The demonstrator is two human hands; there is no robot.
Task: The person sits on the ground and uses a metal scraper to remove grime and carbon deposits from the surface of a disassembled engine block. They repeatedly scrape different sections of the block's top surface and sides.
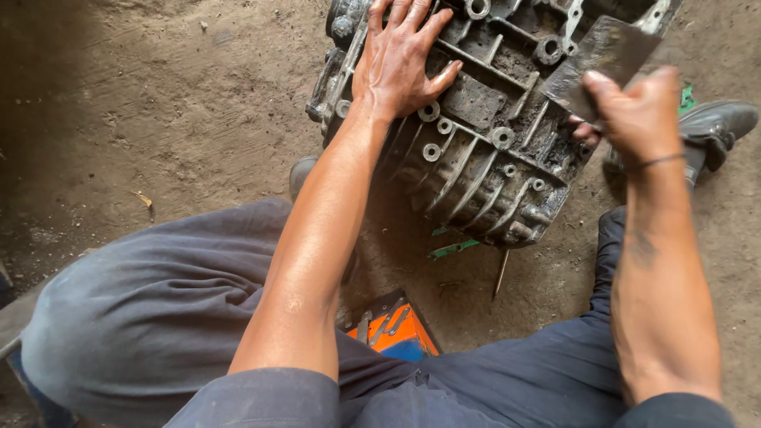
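Grimy matt cast-metal casing point(476, 150), dull steel scraper blade point(602, 59)

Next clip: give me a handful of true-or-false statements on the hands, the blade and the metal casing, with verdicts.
1. The left hand lies flat on the ribbed metal casing. True.
2. The right hand is empty. False: it grips a flat scraper blade.
3. The casing sits on a workbench. False: it rests on the dirt floor.
4. An orange object lies between the person's knees. True.
5. The person wears gloves. False: both hands are bare.
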